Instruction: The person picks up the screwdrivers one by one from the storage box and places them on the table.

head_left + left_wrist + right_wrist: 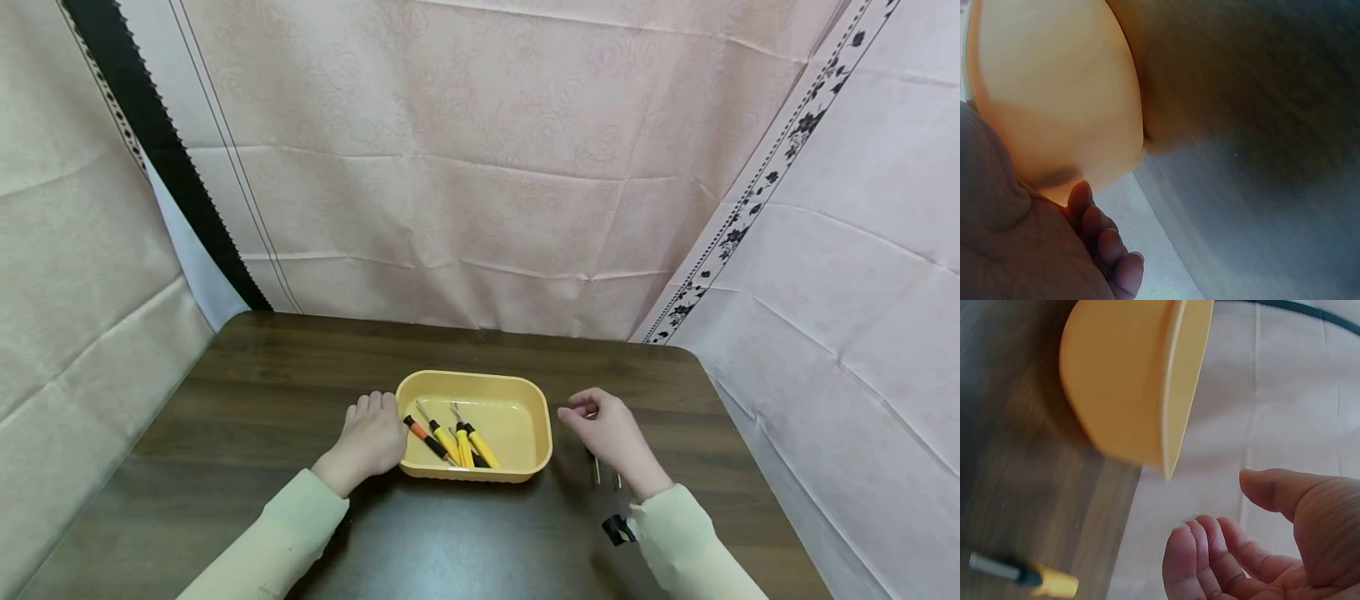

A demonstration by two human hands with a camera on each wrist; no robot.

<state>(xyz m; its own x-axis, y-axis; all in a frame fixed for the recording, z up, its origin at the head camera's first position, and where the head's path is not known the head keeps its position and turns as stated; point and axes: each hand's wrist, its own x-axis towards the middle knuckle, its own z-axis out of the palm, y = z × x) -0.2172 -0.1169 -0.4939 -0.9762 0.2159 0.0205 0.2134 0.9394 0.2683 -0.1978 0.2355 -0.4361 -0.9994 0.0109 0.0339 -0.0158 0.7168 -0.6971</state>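
Note:
A yellow plastic tray (pixel 525 417) stands on the table in the head view. In its left half lie several small screwdrivers (pixel 480 446) with yellow-and-black handles and an orange-and-black one (pixel 427 439). My left hand (pixel 372 433) grips the tray's left rim; the thumb is mostly hidden, and its fingers (pixel 1110 244) curl beside the outer wall. To the right of the tray hovers my right hand (pixel 603 429), thumb and fingers apart, holding nothing. Under it, a yellow-handled screwdriver (pixel 1054 582) lies on the table; in the head view mainly metal shafts (pixel 596 472) show.
The dark wooden table (pixel 225 450) has rounded far corners. Pale patterned cloth (pixel 487 208) hangs behind it and along both sides. A small black device (pixel 618 529) sits by the right sleeve cuff.

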